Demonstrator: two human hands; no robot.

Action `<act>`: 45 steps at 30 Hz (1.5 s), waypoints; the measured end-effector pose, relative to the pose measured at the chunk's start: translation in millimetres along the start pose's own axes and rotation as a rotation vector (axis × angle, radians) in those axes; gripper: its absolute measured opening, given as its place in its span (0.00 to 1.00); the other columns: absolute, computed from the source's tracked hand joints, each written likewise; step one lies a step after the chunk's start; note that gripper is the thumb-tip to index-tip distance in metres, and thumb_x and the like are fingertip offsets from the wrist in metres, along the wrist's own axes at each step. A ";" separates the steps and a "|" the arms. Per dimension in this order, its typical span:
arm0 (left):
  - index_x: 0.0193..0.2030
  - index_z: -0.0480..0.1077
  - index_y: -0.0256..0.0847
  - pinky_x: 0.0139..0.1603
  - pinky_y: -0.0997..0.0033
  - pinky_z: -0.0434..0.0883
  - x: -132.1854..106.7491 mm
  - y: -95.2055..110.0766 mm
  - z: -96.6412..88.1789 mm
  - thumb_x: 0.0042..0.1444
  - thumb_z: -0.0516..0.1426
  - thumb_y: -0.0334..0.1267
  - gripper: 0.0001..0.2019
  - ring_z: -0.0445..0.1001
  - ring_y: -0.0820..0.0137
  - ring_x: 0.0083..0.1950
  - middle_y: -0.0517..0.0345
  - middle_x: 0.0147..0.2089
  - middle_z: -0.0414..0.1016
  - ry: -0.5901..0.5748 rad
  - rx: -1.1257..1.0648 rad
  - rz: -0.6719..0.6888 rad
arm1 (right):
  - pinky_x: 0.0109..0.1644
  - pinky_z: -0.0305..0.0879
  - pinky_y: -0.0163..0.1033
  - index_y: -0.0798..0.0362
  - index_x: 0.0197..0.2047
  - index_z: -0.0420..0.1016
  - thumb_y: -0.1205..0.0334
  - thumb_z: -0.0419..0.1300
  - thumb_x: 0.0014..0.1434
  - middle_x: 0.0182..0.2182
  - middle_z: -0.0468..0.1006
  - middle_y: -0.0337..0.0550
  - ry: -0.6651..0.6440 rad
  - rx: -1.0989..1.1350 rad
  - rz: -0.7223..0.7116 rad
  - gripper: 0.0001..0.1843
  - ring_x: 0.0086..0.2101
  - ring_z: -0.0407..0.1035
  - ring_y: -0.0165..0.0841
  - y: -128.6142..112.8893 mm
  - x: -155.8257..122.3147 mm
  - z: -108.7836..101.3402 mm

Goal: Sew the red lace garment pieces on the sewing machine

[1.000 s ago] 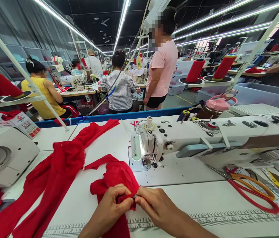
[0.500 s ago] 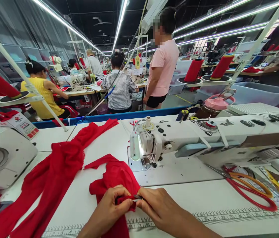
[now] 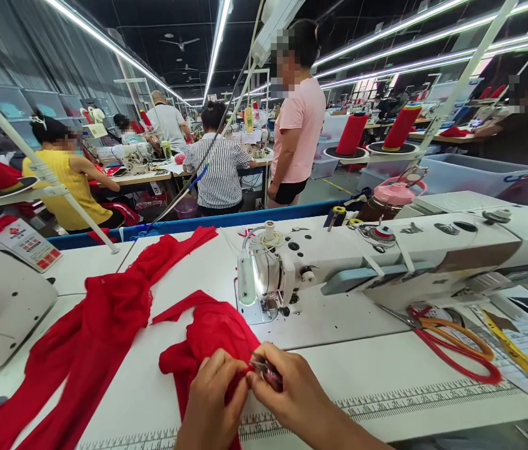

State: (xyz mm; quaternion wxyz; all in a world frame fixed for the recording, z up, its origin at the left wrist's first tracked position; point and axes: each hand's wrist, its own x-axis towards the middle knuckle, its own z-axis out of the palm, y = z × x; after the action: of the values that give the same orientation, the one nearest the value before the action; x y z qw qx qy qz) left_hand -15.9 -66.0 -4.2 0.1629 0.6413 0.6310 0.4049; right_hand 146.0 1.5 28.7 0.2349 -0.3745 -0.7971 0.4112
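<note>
My left hand (image 3: 214, 397) pinches an edge of a red garment (image 3: 219, 325), which lies bunched on the table and hangs toward me. Close against it, my right hand (image 3: 294, 394) is closed around small thread snips (image 3: 267, 370). The snips' blades point left, at the pinched fabric, and the right fingertips touch the cloth there. Just beyond my hands stands a white sewing machine (image 3: 270, 269) with its lamp lit. Another red garment (image 3: 104, 312) stretches along the table on the left.
Large scissors (image 3: 460, 347) with orange and red handles lie to the right, beside a yellow tape measure (image 3: 521, 359). A printed ruler (image 3: 385, 403) runs along the table's near edge. Red thread cones (image 3: 352, 134) stand behind the machine. Several people work beyond a blue trough (image 3: 170, 226).
My left hand has turned more upright, its fingers closer to the right hand. The snips now show more clearly in my right hand, blades raised. The view has shifted slightly right.
</note>
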 end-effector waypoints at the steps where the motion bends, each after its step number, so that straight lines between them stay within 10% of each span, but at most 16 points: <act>1: 0.36 0.74 0.45 0.38 0.69 0.65 -1.1 -0.9 1.6 0.64 0.55 0.36 0.07 0.70 0.67 0.35 0.58 0.34 0.71 0.016 0.041 0.024 | 0.27 0.50 0.33 0.49 0.30 0.59 0.60 0.55 0.62 0.22 0.61 0.30 0.001 0.010 0.010 0.10 0.23 0.54 0.27 0.0 -0.2 0.7; 11: 0.38 0.72 0.44 0.35 0.68 0.64 -4.0 -13.7 15.8 0.62 0.51 0.29 0.09 0.66 0.66 0.32 0.57 0.31 0.69 0.186 0.205 0.224 | 0.27 0.49 0.33 0.49 0.28 0.56 0.59 0.54 0.62 0.22 0.59 0.30 -0.048 0.233 0.055 0.12 0.24 0.53 0.27 5.0 -6.5 19.9; 22: 0.40 0.78 0.46 0.41 0.71 0.69 15.3 5.1 -13.4 0.60 0.61 0.42 0.05 0.75 0.66 0.39 0.58 0.37 0.77 -0.159 -0.231 -0.230 | 0.34 0.57 0.34 0.47 0.50 0.70 0.64 0.55 0.64 0.31 0.72 0.34 -0.156 0.102 -0.050 0.11 0.30 0.62 0.30 10.4 5.9 -19.7; 26: 0.40 0.76 0.45 0.43 0.70 0.68 16.1 7.9 -20.6 0.55 0.64 0.41 0.07 0.75 0.65 0.41 0.58 0.40 0.78 -0.222 -0.255 -0.288 | 0.31 0.53 0.33 0.49 0.35 0.70 0.68 0.55 0.62 0.25 0.66 0.31 -0.197 0.007 -0.107 0.05 0.27 0.58 0.28 11.6 16.3 -25.5; 45: 0.32 0.73 0.42 0.38 0.73 0.64 8.7 7.3 -16.9 0.61 0.58 0.53 0.17 0.70 0.68 0.35 0.59 0.32 0.72 -0.127 -0.373 -0.330 | 0.32 0.54 0.33 0.52 0.38 0.75 0.60 0.60 0.61 0.28 0.68 0.33 -0.275 0.241 -0.028 0.05 0.29 0.58 0.28 5.8 21.9 -26.1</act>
State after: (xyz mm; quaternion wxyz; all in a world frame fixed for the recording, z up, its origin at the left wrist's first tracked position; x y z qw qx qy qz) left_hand -24.3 -64.0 14.2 0.3815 0.5126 0.6303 0.4410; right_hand 152.8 33.5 39.7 0.1726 -0.2730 -0.7717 0.5478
